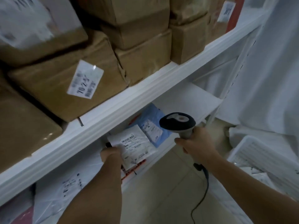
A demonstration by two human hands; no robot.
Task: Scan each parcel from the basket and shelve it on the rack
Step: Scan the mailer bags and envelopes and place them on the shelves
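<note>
Rack point(145, 88): a white shelving unit ran across the view from 8 o'clock up to 2 o'clock, its upper shelf edge a pale band, with a lower shelf showing beneath it toward the centre.
Brown boxes point(68, 88): taped cardboard cartons filled the upper shelf from 9 to 12 o'clock, stacked on one another; the nearest bore a white label point(85, 80) with handwritten figures.
Basket point(262, 156): a white slatted basket stood on the floor at 4 o'clock, well apart from the rack, with pale packets inside it.
Lower shelf parcels: a blue bag point(155, 117) lay on the lower shelf just past the centre, and a large white bag point(64, 188) lay at 7 o'clock.
Held parcel point(134, 147): a white plastic mailer with a barcode label facing up, lying at the lower shelf's front edge and overlapping the blue bag's near side.
Left hand point(111, 154): its fingers curled round the held parcel's 9 o'clock edge, so the parcel stretched away from the grip toward 2 o'clock.
Scanner point(178, 123): a dark-headed handheld unit with a grey handle, head at 1 o'clock from the held parcel and apart from it; its cable point(203, 188) trailed down toward 6 o'clock.
Right hand point(195, 143): it was clenched round the scanner's handle, below the head.
</note>
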